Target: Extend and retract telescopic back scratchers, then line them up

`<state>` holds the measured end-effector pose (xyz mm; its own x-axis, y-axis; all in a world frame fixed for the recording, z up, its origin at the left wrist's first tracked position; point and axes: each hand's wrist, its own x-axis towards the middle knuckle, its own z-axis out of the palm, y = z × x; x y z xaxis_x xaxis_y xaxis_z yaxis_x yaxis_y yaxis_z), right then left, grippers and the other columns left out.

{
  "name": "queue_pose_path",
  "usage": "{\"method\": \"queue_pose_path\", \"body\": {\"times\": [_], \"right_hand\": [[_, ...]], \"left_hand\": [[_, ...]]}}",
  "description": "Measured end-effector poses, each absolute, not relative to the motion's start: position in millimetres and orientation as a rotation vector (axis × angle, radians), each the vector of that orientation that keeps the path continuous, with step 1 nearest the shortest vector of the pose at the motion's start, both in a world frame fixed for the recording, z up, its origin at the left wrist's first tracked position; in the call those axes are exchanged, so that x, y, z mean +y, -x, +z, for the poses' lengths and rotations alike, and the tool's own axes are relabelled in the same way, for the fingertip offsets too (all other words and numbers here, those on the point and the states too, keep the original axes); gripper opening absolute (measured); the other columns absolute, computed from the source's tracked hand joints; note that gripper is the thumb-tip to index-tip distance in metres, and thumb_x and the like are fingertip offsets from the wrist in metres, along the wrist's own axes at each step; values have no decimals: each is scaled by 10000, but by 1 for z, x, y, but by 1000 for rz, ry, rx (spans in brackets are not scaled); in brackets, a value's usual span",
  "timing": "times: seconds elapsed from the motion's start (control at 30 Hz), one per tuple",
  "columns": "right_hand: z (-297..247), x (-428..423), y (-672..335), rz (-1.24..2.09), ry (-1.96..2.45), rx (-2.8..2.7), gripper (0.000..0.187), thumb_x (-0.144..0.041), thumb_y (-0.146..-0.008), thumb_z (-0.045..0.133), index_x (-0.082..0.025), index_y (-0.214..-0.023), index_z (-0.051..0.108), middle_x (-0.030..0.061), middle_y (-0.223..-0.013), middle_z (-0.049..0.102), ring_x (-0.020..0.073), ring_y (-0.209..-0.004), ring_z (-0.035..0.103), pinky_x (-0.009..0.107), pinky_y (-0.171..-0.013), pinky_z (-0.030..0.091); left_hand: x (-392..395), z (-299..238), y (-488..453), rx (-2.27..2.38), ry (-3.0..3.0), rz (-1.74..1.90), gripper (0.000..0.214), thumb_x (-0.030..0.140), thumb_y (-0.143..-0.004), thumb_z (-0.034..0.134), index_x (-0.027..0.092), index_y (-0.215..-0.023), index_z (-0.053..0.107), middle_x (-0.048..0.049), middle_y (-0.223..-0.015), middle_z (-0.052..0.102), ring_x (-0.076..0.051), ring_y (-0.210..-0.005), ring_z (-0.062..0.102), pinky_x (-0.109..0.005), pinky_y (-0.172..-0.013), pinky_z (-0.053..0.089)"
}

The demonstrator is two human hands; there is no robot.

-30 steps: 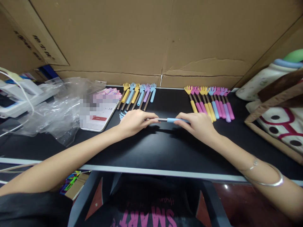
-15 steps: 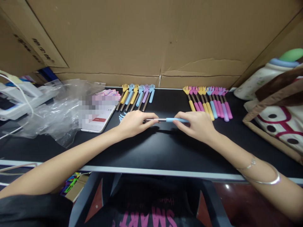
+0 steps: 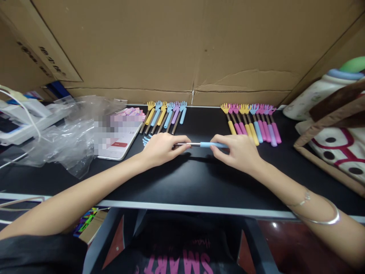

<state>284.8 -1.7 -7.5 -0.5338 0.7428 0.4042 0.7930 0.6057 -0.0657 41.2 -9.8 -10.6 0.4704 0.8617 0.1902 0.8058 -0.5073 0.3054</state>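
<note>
A blue back scratcher (image 3: 207, 144) is held level above the black table between my two hands. My left hand (image 3: 162, 148) is closed around its metal rod, and the blue claw head pokes out to the left of that hand. The fingers of my right hand (image 3: 235, 150) pinch the blue handle. Behind my left hand lies a row of back scratchers (image 3: 164, 116) in yellow, blue and purple, with handles beside the heads and dark rods. Beyond my right hand lies another row of back scratchers (image 3: 253, 123) in yellow, pink, blue and purple, handles toward me.
A phone (image 3: 121, 142) and crumpled clear plastic bags (image 3: 68, 133) lie on the left, near a white device (image 3: 23, 118) with cables. A bag (image 3: 336, 140) and a bottle (image 3: 316, 95) stand on the right. A cardboard wall (image 3: 171, 49) closes off the back.
The fingers of my right hand have shifted very slightly to the right along the blue handle. My left hand and the back scratcher look almost the same.
</note>
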Motion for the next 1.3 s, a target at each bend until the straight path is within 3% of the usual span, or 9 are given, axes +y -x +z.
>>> {"method": "queue_pose_path", "body": {"times": [0.57,0.8,0.97,1.3], "right_hand": [[-11,5,-288,-328,1112,-2572,314,-417,-915,406,-218,-855,641,-4,-609,618,118,-539,531,242,-480,220],[-8,5,-290,-336,1105,-2559,316,-445,-909,428,-230,-852,652,-4,-653,638,115,-583,553,237,-489,239],[0,8,-294,-381,1139,-2516,343,-465,-909,420,-229,-860,664,11,-665,649,123,-598,565,243,-487,238],[6,26,-310,-366,1273,-2494,425,-552,-902,372,-240,-858,656,0,-611,628,134,-534,541,237,-492,238]], "left_hand": [[-2,-20,-38,1422,-2590,441,328,483,-935,401,298,-1042,649,39,-631,619,-110,-544,525,-200,-522,258],[-1,-14,-37,1371,-2692,265,358,466,-959,336,283,-1044,631,15,-793,679,-144,-714,621,-205,-561,303],[1,-5,-32,1521,-2844,179,298,442,-946,390,293,-1072,616,14,-786,694,-159,-698,630,-220,-551,289],[4,3,-22,1653,-3095,250,355,453,-952,369,226,-942,642,-31,-782,697,-194,-706,647,-249,-534,270]]}}
